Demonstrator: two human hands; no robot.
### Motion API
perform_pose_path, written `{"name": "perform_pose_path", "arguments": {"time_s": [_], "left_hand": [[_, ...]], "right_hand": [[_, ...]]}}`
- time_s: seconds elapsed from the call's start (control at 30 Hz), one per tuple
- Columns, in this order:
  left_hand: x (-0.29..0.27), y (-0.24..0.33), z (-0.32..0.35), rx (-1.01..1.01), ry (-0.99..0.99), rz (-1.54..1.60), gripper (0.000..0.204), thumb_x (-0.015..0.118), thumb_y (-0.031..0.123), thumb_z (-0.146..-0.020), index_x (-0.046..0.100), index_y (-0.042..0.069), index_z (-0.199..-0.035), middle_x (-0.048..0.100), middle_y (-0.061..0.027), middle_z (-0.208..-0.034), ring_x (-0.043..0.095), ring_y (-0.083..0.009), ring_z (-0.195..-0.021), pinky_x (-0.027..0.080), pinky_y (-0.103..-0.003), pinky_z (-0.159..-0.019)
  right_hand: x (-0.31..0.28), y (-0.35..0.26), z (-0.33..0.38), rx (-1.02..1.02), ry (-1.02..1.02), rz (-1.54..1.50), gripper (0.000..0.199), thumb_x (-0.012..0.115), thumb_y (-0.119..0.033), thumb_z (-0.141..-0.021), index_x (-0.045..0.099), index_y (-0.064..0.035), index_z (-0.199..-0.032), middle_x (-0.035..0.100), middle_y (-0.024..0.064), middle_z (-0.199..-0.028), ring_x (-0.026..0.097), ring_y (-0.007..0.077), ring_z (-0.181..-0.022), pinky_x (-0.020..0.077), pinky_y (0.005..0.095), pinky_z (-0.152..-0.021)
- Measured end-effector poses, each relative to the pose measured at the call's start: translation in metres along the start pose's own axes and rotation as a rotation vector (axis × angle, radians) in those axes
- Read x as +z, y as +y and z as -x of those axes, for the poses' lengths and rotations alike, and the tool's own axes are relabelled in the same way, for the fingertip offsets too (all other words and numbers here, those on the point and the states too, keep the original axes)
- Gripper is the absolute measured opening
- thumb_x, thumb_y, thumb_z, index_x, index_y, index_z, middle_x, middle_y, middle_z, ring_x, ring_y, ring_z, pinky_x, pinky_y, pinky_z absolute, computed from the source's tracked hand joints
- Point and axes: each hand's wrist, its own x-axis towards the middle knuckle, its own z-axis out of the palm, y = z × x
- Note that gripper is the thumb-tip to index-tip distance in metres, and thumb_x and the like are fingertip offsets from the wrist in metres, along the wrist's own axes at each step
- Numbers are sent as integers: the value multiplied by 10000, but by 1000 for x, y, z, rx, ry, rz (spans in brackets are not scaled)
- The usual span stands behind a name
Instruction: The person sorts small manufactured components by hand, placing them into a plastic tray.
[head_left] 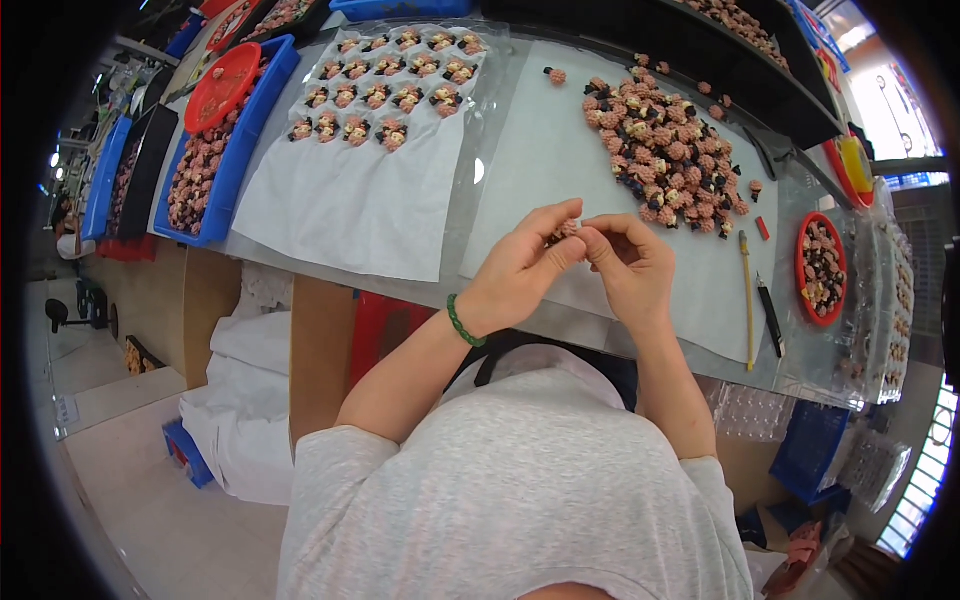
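Between the fingertips of both hands is a small pink, bumpy figurine (566,229), partly hidden by the fingers. My left hand (527,258) pinches it from the left, with a green bead bracelet (462,322) on that wrist. From the right, my right hand (630,262) closes thumb and forefinger at the same piece. Just beyond my hands a heap of like pink and black figurines (665,150) lies on a white sheet (530,150). To the left, rows of figurines (376,97) stand on white cloth (350,215).
At the right lie a yellow-handled brush (747,300), a black pen-like tool (770,315) and a red piece (763,229), near a red bowl (822,268) of small parts. A blue bin (262,110) of figurines holds a red dish (222,85) at left. A black tray (660,50) borders the back.
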Motion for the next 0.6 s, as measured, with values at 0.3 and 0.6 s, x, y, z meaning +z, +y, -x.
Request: {"name": "perform_pose_path", "arguments": {"time_s": [0.3,0.6], "left_hand": [[-28,59,-4,274,296,-523,360,562,50,-781,486,-20,-1126,526,-106,-907,545,-172,-802,472,-273,-712],[-108,34,-42,248,430,-1398,336,554,90,-754,498,-41,-1059,544,-165,-967,484,-319,-921,386,-397,-793]], "right_hand": [[-2,-2,-3,140,9,-212,362,421,-282,-922,583,43,-923,587,88,-805,542,117,-655,449,229,-563],[-1,-2,-22,146,-55,-78,280,459,-222,-908,587,23,-954,591,67,-794,536,98,-671,433,214,-562]]}}
